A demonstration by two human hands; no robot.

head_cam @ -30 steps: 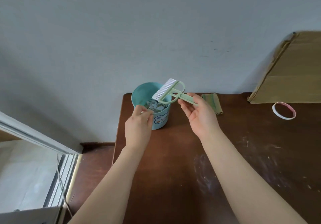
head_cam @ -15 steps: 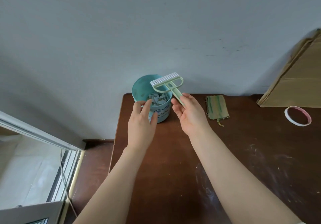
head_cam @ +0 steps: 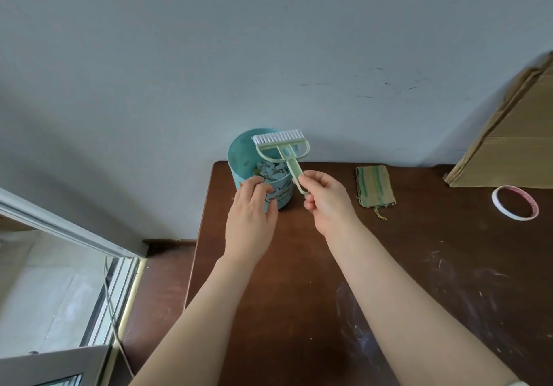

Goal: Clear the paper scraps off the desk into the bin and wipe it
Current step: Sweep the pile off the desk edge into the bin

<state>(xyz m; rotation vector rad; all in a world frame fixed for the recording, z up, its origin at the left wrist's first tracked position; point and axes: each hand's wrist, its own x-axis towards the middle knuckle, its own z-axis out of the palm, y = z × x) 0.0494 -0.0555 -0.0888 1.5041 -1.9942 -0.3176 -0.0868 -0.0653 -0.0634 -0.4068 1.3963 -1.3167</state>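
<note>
Dark brown wooden desk [head_cam: 299, 266] against a grey wall, its far left corner holding a round teal bin [head_cam: 242, 152] filled with torn pale paper scraps [head_cam: 273, 171]. The person's left hand [head_cam: 250, 215] touches the bin's near side, fingers curled; whether it grips is unclear. Their right hand [head_cam: 327, 203] pinches the handle of a pale green plastic brush [head_cam: 281, 146] above the bin. A folded green cloth [head_cam: 374, 186] lies to the right.

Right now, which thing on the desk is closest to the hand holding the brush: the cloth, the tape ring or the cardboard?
The green striped cloth, just right of the right hand gripping the brush; the tape ring and cardboard are farther right.
</note>
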